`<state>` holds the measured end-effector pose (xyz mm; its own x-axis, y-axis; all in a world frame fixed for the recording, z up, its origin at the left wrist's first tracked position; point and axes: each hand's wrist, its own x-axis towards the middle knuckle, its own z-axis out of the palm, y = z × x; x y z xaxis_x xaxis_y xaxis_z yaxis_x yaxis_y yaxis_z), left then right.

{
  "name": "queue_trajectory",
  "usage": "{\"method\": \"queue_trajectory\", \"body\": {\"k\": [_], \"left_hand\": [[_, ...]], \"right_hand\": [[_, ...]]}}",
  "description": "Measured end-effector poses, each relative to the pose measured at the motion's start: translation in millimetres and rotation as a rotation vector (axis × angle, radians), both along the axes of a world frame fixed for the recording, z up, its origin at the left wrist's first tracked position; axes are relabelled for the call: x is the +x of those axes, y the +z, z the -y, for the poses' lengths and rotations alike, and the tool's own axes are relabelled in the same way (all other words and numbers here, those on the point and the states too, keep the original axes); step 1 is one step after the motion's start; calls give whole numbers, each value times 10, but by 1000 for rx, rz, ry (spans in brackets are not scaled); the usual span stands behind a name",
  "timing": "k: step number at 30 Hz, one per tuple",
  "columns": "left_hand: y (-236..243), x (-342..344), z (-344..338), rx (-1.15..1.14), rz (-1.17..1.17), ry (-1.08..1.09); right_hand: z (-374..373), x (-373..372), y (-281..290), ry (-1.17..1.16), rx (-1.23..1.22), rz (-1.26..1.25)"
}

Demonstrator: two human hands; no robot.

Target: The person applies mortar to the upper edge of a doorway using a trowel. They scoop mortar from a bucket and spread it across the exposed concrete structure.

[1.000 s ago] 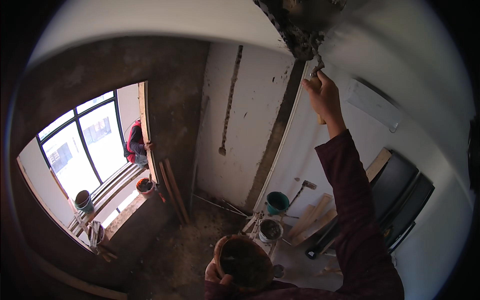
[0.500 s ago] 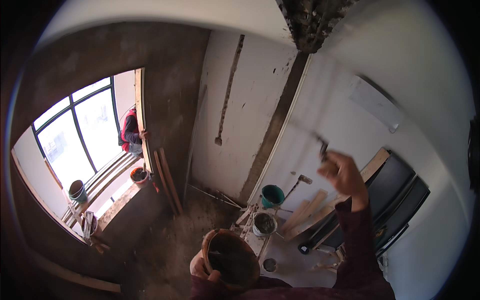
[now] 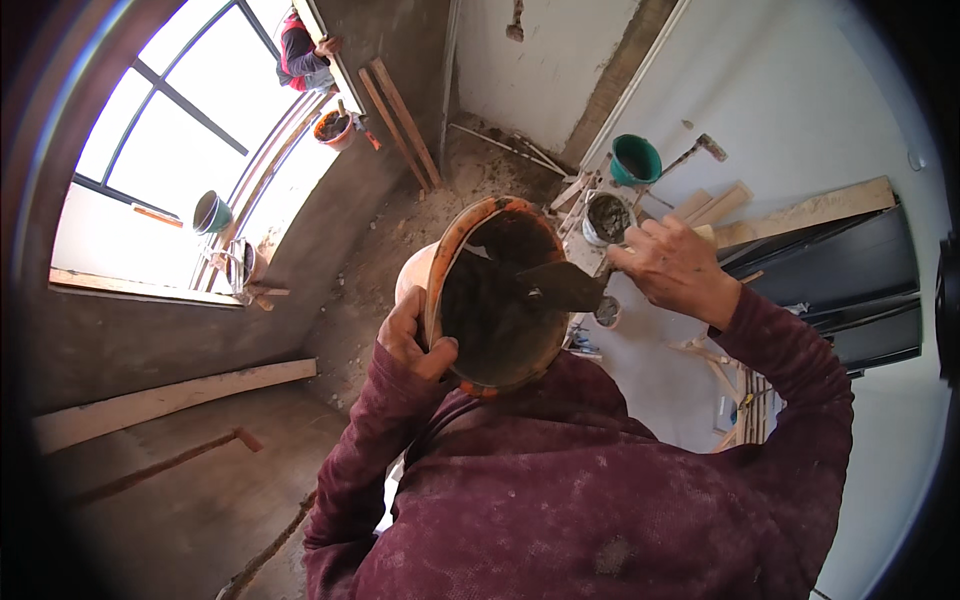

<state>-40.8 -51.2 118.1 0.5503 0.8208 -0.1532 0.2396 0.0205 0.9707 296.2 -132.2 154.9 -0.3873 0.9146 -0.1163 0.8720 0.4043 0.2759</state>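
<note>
An orange bucket [image 3: 415, 272] is tipped toward me in front of my chest, with dark, wet-looking stuff inside it. My left hand [image 3: 410, 335] is closed on its left side, the thumb over the rim. On the other side, my right hand [image 3: 672, 262] is closed around the handle of a trowel [image 3: 566, 288]. The trowel's dark, flat blade reaches over the bucket's right rim into its mouth. Most of the handle is hidden by my fingers.
Beyond the bucket, a green bucket [image 3: 636, 160] and a white bucket of grey mortar [image 3: 606, 218] stand on planks. Dark panels [image 3: 870, 285] lean by the right wall. At the window, a person in red [image 3: 303, 58] grips a board near another orange bucket [image 3: 334, 128].
My right hand has come down from the wall on the right, bringing the trowel blade to the bucket. The view has tilted down, so more of my sleeves and torso shows.
</note>
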Motion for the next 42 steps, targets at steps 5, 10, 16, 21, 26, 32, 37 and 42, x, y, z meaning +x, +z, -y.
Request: {"method": "queue_trajectory", "body": {"k": [5, 10, 16, 21, 26, 32, 37, 42], "left_hand": [[-7, 106, -71, 4, -70, -71], [-34, 108, -49, 29, -76, -100], [-5, 153, -8, -23, -73, -120], [-1, 204, -32, -41, -93, -124], [-92, 187, -11, -40, -62, -98], [-84, 167, 62, 56, -106, -19], [-258, 166, 71, -132, 156, 128], [-414, 322, -65, 118, 105, 120]], "right_hand": [[-156, -120, -239, 108, 106, 10], [-259, -276, -448, 154, 107, 13], [-244, -314, -573, 156, -12, -43], [-136, -289, -672, 175, -79, -177], [-28, -340, -688, 123, -170, -313], [163, -62, -915, -39, -249, -752], [358, 178, -943, -190, -199, -944], [399, 470, -1047, -287, -75, -937]]}}
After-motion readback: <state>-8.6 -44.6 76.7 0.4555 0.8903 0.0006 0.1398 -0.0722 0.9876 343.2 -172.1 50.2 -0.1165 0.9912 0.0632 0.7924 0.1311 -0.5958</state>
